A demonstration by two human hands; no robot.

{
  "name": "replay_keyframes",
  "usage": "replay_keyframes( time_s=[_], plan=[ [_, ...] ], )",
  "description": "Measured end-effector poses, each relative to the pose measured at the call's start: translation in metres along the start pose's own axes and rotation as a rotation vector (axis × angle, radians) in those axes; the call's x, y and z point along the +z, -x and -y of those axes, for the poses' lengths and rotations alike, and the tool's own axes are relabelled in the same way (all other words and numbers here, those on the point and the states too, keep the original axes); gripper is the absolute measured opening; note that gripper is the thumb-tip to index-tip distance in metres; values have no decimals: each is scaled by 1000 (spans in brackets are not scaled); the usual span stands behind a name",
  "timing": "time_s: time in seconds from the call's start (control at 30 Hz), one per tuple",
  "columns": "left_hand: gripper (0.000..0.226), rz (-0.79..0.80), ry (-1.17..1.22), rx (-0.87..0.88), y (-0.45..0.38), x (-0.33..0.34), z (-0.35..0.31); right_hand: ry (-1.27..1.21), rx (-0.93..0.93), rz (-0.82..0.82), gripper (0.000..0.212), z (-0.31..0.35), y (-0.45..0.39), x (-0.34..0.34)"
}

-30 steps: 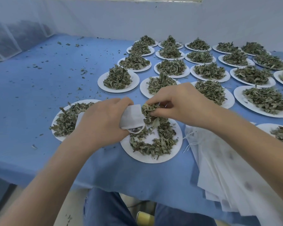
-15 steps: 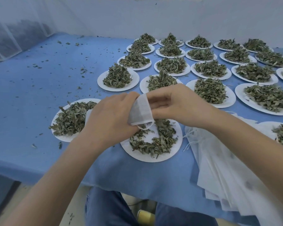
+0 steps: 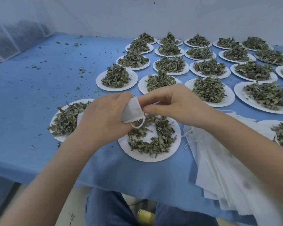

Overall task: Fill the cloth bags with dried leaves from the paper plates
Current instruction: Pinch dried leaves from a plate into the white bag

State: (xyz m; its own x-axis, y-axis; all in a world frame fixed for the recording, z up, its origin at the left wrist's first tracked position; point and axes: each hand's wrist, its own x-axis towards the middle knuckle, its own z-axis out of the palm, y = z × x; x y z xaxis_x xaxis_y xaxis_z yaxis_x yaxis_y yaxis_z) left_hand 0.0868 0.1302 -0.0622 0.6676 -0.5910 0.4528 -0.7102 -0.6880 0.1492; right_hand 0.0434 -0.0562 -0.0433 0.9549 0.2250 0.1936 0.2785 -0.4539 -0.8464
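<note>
Your left hand [image 3: 103,118] grips the small white cloth bag [image 3: 132,110]; your right hand's [image 3: 173,105] fingertips [image 3: 145,109] pinch its mouth, above the round white paper plate [image 3: 176,149] of dried green leaves [image 3: 155,144].

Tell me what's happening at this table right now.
A person is filling a small cloth bag with dried leaves. The left hand grips the bag above a half-emptied paper plate, and the right hand has its fingertips at the bag's mouth. Many heaped plates wait behind; empty bags lie stacked to the right.
</note>
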Motion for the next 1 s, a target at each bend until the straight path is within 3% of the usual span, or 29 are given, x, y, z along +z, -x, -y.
replay_keyframes(
  time_s=[0.1,0.2,0.33,0.43,0.63,0.8,0.9,1.0],
  plan=[
    [43,28,-12,-23,2,-1,4,301,-8,-97,15,-9,0,-7],
    [43,33,-7,-37,2,0,7,715,90,111,36,-17,-3,-8],
    [43,22,0,-45,2,-1,12,793,233,274,79,-25,-8,6],
    [45,25,-9,-63,2,-3,15,824,242,294,89,-30,-14,17],
    [43,19,11,-70,4,-6,20,886,143,343,51,-27,-20,24],
    [47,10,31,-69,3,-5,21,843,103,312,64,-24,-24,23],
    [55,8,33,-61,3,-6,20,812,63,367,52,-23,-26,32],
    [43,21,26,-67,5,-5,22,767,36,366,35,-22,-27,35]
  ],
)
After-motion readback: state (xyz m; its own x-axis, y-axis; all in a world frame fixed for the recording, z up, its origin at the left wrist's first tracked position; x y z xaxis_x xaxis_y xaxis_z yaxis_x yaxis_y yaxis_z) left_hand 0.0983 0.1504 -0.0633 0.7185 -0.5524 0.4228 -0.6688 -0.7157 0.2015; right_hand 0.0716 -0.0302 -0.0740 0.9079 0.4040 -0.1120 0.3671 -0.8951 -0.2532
